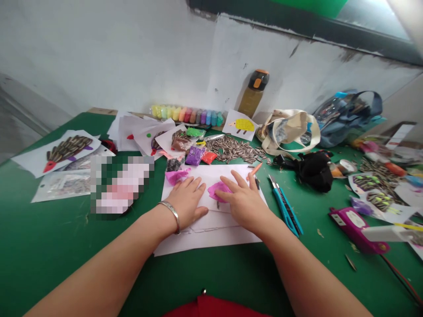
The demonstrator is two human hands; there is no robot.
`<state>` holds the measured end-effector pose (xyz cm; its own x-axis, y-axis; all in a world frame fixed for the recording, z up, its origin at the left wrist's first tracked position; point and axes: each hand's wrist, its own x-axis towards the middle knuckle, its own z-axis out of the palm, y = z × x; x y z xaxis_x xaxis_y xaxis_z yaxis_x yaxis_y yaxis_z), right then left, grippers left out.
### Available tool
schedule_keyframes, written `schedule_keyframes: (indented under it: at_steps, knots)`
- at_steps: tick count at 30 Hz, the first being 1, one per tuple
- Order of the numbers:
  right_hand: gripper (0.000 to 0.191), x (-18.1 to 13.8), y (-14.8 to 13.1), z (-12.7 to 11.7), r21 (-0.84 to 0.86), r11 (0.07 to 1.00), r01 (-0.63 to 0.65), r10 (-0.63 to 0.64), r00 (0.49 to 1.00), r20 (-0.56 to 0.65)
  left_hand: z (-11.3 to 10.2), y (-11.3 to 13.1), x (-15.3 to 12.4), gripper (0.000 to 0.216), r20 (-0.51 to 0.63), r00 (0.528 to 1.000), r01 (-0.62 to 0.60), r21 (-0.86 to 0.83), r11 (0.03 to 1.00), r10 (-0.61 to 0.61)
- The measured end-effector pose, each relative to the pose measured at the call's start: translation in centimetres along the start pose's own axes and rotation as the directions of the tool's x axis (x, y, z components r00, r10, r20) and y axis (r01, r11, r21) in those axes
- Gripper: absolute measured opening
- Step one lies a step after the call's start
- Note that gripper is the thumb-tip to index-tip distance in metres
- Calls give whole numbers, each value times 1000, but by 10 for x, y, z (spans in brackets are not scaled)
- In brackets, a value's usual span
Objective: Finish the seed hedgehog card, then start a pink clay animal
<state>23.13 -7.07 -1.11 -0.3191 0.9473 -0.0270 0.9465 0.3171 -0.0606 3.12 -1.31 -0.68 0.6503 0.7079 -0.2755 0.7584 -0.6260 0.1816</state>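
My left hand (187,200) lies flat with fingers spread on a white sheet of paper (214,229), a silver bracelet on its wrist. My right hand (243,200) rests open on the same sheet, its fingertips pressing on a flattened pink lump of clay (216,190). A second pink lump (175,176) lies at the sheet's far left corner, just beyond my left fingers. An orange pencil (255,169) sticks out past my right hand.
Blue utility knives (286,207) lie right of the paper. A pile of sunflower seeds (231,149), small clay bags (194,155), a row of coloured clay tubs (187,114), a bottle (254,93), bags (291,127) and seed pictures (66,149) crowd the green table (49,246). A pink glue gun (357,224) lies at the right.
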Motion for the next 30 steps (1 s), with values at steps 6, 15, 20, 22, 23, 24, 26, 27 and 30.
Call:
schedule_keyframes:
  at_steps: [6, 15, 20, 22, 23, 24, 26, 27, 30]
  knots:
    - [56, 0, -6, -4, 22, 1000, 13, -12, 1000, -20, 0, -1, 0, 66, -20, 1000, -17, -5, 1000, 16]
    - [59, -2, -8, -6, 18, 1000, 4, -4, 1000, 1, 3, -4, 0, 64, -53, 998, -34, -39, 999, 32]
    - [57, -2, -10, -7, 32, 999, 29, -31, 997, 65, 1, -2, 0, 64, -42, 999, -21, -37, 999, 19]
    - [58, -2, -8, -6, 37, 999, 24, -27, 997, 67, 0, -1, 0, 65, -32, 999, -17, -34, 999, 16]
    - [60, -2, -7, -5, 35, 999, 13, -15, 998, 55, 0, -1, 0, 65, -26, 1000, -14, -29, 999, 13]
    - [62, -2, -5, -4, 29, 1000, -4, 3, 999, 36, -1, 0, 0, 66, -19, 1000, -12, -21, 1000, 11]
    - [63, -3, -2, -2, 7, 999, -44, 44, 999, 4, -1, -1, 0, 66, -13, 1000, -10, -4, 1000, 10]
    - [63, -3, 0, -1, -4, 998, -59, 59, 998, -1, 0, -1, 0, 65, -16, 1000, -14, -2, 1000, 13]
    - [58, -2, 2, 0, -19, 998, -56, 57, 998, 19, 0, -1, 0, 64, -37, 999, -28, -14, 1000, 28]
